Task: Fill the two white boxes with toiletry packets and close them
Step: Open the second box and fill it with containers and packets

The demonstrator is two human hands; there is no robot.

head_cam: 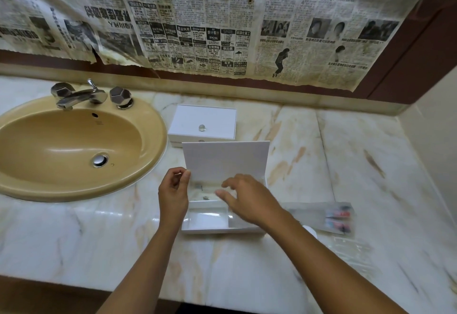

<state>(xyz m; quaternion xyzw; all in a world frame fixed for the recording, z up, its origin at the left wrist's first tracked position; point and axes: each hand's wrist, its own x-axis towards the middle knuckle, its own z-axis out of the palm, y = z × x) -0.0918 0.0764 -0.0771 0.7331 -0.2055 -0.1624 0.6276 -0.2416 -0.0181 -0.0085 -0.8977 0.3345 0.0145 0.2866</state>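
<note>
Two white boxes stand on the marble counter. The far box is closed, with a small clear knob on its lid. The near box is open, its lid standing upright at the back. My left hand pinches the lid's lower left edge. My right hand hovers over the open box with fingers spread and blurred; it appears to hold nothing. A small packet lies inside the box at the back. Clear toiletry packets lie on the counter to the right.
A tan oval sink with a chrome tap takes up the left of the counter. Newspaper covers the mirror behind. More clear wrappers lie at the right, near a side wall.
</note>
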